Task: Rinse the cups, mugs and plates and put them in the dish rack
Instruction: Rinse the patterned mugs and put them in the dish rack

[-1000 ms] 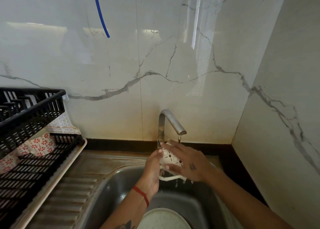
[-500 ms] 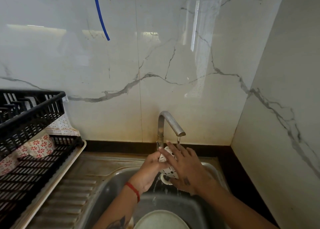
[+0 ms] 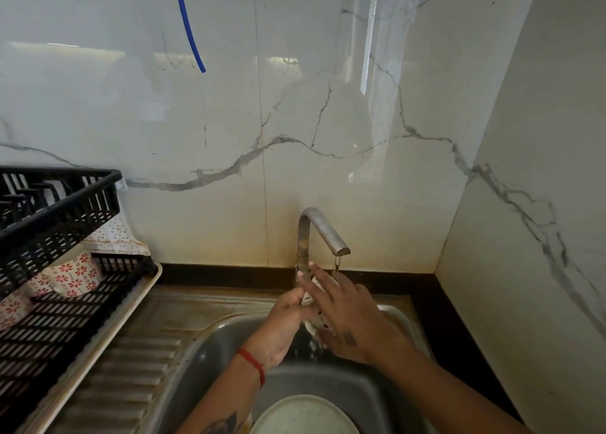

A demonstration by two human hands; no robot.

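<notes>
Left hand [image 3: 288, 319] grips a white patterned cup [image 3: 313, 315] under the tap [image 3: 323, 232]; right hand [image 3: 347, 315] rubs it, fingers straight. Patterned cups [image 3: 73, 273] already sit in the dish rack's [image 3: 59, 217] lower tier; a plate [image 3: 303, 415] waits at the sink's [image 3: 210, 348] near edge.

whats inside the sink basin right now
A pale round plate lies in the sink at the bottom edge. Above it the left hand and right hand hold a white patterned cup. The arms hide other parts of the basin.

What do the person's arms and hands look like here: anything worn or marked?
Both forearms are bare, no sleeves. The left hand has a red string bracelet at its wrist and a dark forearm tattoo. The right hand has a small dark mark on its back.
</notes>
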